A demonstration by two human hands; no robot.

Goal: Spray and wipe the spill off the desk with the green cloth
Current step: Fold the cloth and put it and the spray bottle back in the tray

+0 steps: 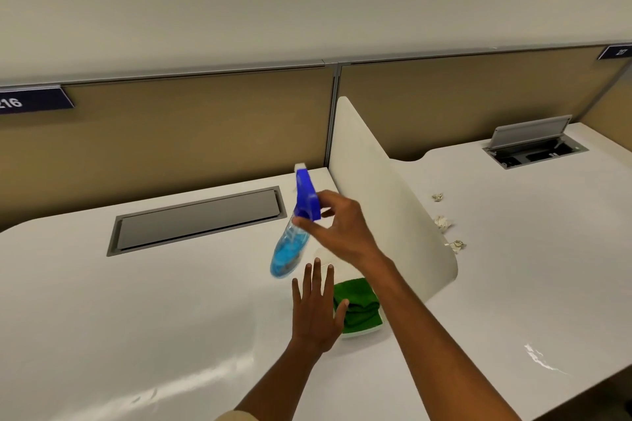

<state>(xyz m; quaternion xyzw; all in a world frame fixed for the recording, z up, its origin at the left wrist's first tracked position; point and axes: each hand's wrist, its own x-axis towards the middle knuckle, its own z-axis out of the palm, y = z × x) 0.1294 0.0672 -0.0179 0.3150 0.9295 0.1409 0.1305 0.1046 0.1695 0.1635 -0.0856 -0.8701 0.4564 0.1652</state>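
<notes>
A spray bottle with a blue trigger head and pale blue liquid hangs tilted above the white desk. My right hand grips it at the neck just under the head. The bottle is blurred. A folded green cloth lies on the desk beside the divider, on something white. My left hand hovers flat with fingers spread just left of the cloth, its thumb over the cloth's edge. A faint wet smear shows on the desk between bottle and cloth.
A white curved divider separates this desk from the right one. A closed grey cable hatch sits at the back. On the right desk are crumpled paper scraps, an open cable hatch and a wet patch.
</notes>
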